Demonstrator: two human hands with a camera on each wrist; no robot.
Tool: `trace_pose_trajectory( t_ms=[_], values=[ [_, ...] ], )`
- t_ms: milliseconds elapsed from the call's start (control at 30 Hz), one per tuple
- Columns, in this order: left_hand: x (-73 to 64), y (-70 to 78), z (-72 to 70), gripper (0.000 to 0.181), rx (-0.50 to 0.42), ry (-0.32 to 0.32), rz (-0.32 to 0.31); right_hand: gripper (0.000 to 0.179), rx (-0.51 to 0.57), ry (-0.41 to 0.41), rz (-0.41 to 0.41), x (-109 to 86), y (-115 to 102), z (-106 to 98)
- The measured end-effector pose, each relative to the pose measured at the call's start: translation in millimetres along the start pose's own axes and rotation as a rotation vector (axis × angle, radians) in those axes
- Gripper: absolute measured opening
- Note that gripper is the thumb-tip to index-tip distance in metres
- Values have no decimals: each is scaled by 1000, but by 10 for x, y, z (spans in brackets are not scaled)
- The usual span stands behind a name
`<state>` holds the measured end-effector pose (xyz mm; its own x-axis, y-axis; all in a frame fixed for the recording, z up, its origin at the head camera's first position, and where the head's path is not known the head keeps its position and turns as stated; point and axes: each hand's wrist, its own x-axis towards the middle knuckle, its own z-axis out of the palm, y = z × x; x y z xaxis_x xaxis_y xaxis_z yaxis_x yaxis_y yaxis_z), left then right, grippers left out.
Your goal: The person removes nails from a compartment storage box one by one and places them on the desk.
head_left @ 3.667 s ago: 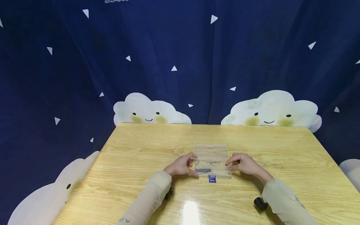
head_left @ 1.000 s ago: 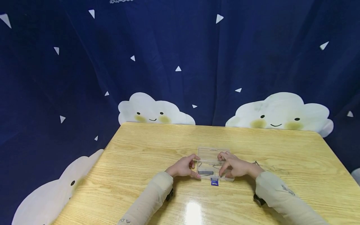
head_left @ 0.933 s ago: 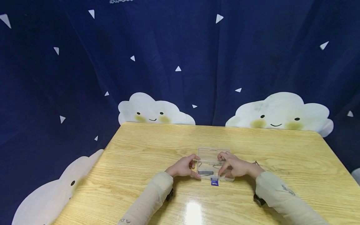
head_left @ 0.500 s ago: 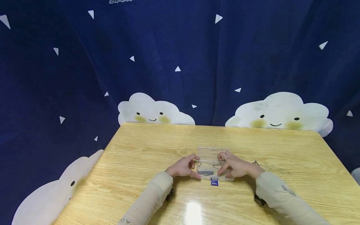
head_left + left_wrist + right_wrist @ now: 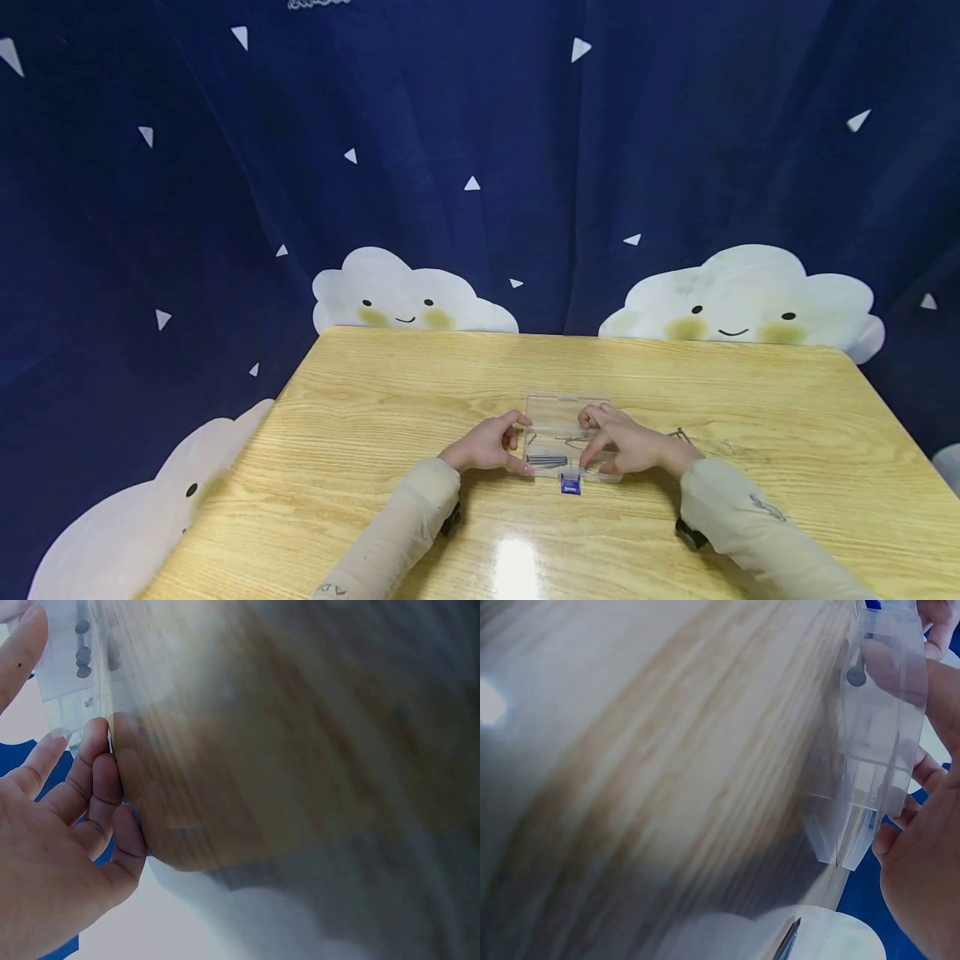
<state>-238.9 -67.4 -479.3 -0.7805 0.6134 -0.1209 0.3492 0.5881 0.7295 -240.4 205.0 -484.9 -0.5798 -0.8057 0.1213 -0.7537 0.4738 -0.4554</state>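
A clear plastic compartment box (image 5: 567,411) sits on the table with its lid laid back and a blue latch (image 5: 571,484) at the front. My left hand (image 5: 487,444) grips its left end, index finger at the back and thumb at the front corner. Several dark nails (image 5: 547,460) lie side by side in the front left compartment. My right hand (image 5: 628,443) reaches over the box, thumb and index finger curled down into the front right compartment. There, a round-headed nail (image 5: 856,676) shows through the plastic right at the thumb; the index fingertip is hidden in the right wrist view.
Thin metal pieces (image 5: 572,439) lie in the rear compartments. More thin metal pieces (image 5: 680,434) rest on the wooden table (image 5: 405,375) beyond my right wrist. A dark blue curtain with clouds hangs behind the table.
Since the earliest frame, my right hand has moved left from the box's right side into its front right compartment. In the last second its index finger shifts slightly left; the left hand stays.
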Motion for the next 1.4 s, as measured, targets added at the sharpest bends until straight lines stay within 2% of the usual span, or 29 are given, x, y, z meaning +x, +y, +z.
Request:
trace_pose_trajectory(
  t_ms=[300,533,967,1400],
  values=[
    [11,7,-9,64,-11,-7,6,23,57,32,-18,-20,10,3],
    [19,16,-20,64,-4,-10,0,17,74,95,-33,-26,11,37],
    [-12,3,-5,64,-11,4,-2,17,161,182,48,-32,-42,125],
    [2,-17,20,64,-2,14,3,16,238,154,135,-51,-141,130]
  ],
)
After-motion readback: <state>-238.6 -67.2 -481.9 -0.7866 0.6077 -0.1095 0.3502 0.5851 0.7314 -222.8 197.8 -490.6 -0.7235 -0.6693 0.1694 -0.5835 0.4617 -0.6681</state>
